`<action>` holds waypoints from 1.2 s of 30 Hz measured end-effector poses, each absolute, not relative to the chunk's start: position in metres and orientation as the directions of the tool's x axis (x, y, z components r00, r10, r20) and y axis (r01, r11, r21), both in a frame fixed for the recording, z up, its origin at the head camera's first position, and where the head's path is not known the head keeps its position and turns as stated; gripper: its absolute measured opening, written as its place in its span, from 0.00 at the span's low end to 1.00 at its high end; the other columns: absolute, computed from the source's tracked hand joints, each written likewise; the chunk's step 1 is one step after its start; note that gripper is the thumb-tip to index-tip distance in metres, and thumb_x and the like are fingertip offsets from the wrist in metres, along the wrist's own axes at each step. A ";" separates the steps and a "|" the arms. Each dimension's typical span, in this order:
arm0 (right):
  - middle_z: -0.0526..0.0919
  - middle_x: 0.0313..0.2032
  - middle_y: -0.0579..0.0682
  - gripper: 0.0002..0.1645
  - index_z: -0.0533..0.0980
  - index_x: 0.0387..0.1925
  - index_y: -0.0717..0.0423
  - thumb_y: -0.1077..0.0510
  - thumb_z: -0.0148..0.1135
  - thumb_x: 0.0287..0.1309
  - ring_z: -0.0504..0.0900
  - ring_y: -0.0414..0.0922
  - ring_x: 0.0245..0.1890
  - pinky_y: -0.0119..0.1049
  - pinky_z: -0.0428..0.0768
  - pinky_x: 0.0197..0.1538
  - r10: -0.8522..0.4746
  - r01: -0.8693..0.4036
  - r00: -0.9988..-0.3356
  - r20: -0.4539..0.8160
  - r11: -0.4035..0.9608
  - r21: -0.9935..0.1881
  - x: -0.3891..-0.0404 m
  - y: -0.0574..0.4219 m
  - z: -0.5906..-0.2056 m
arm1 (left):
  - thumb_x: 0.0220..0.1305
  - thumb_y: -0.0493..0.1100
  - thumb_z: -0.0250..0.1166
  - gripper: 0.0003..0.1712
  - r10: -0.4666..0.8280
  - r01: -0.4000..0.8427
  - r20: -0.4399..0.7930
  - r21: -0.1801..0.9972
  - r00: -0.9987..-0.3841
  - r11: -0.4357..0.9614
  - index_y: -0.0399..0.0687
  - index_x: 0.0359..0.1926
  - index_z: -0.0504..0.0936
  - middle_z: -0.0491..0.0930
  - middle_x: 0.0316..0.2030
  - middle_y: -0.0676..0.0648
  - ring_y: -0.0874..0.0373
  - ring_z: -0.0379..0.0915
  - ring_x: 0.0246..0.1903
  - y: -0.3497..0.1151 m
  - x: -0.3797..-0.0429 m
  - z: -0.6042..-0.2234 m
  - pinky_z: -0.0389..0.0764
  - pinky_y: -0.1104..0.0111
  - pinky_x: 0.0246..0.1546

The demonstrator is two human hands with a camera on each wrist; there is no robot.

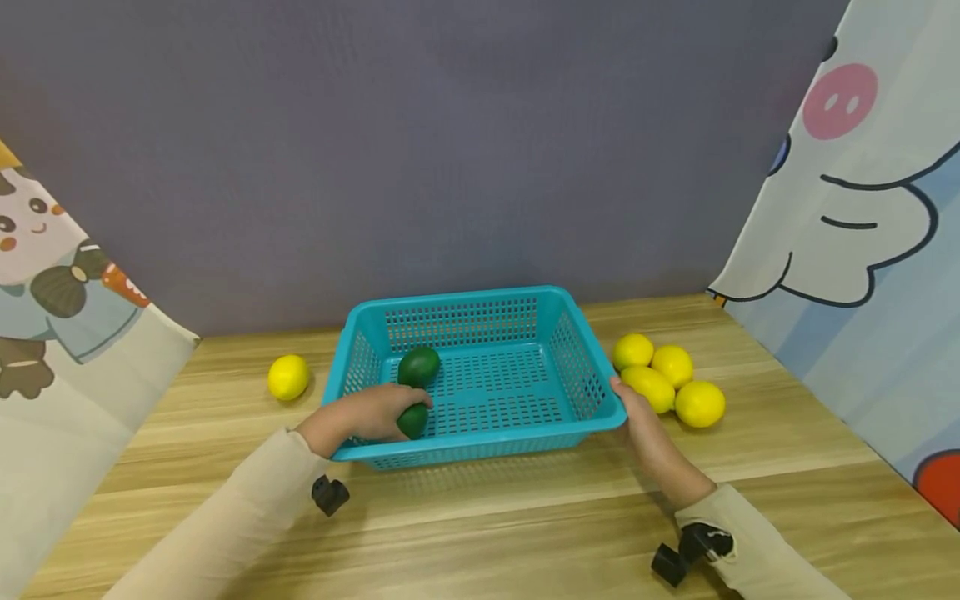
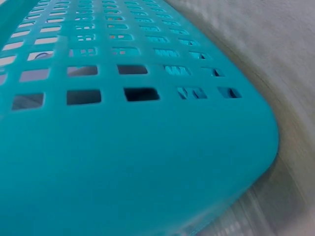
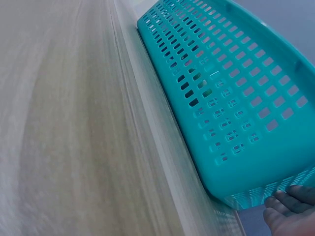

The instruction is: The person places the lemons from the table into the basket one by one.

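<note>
A blue plastic basket (image 1: 468, 446) with slotted walls stands mid-table. Inside its left half my left hand (image 1: 378, 410) reaches over the front rim, fingers curled round a dark green avocado (image 1: 412, 422). Another avocado (image 1: 418, 367) lies just behind it on the basket floor. At the front right corner my right hand (image 1: 641, 425) holds the basket, thumb up at the rim; its fingers (image 3: 288, 201) lie along the outside of the end wall in the right wrist view. The basket's wall (image 2: 133, 152) fills most of the left wrist view, where the left hand is hidden.
Several yellow lemons (image 1: 672, 367) cluster on the table right of the basket, close beside my right hand. A single lemon (image 1: 288, 377) lies to the left. A grey wall (image 1: 465, 150) rises behind the wooden table (image 1: 480, 533), with printed curtains (image 1: 847, 225) at both sides.
</note>
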State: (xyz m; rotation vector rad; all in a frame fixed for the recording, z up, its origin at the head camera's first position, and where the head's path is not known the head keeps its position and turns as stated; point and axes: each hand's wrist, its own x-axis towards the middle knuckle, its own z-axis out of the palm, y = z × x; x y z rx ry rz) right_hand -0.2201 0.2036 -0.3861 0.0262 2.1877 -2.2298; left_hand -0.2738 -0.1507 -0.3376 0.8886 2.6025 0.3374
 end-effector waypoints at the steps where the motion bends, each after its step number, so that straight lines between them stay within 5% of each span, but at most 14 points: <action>1: 0.78 0.40 0.37 0.37 0.54 0.65 0.74 0.45 0.31 0.73 0.75 0.29 0.40 0.25 0.75 0.46 -0.005 0.023 -1.000 -0.023 -0.015 -1.000 -0.220 0.204 -0.386 | 0.51 0.36 0.72 0.32 0.623 0.536 -0.267 0.334 -0.735 0.775 0.44 0.58 0.73 0.75 0.53 0.41 0.45 0.71 0.52 -0.150 -0.274 -0.337 0.74 0.52 0.50; 36: 0.78 0.39 0.37 0.36 0.54 0.64 0.76 0.47 0.31 0.73 0.74 0.29 0.40 0.25 0.75 0.46 -0.017 0.004 -1.000 -0.004 -0.014 -1.000 -0.220 0.204 -0.386 | 0.48 0.35 0.73 0.30 0.601 0.524 -0.319 0.298 -0.733 0.798 0.44 0.55 0.76 0.76 0.52 0.41 0.47 0.70 0.52 -0.152 -0.272 -0.338 0.71 0.52 0.55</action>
